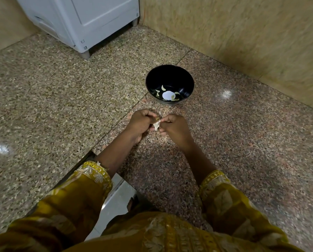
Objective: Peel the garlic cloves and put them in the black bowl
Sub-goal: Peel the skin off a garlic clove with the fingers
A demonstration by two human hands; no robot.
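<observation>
From my end, the garlic clove [156, 124] is held up between both hands, just above the bench [61, 91] and a little short of the black bowl [188, 77]. The left hand [140, 124] curls its fingers round one end. The right hand [176, 128] pinches the papery skin at the other. I judge this to be mid-peel, with skin on the clove. A few peeled cloves [163, 87] lie in the bowl. Next, the skin needs pulling clean off, then a short reach forward to drop the clove in.
</observation>
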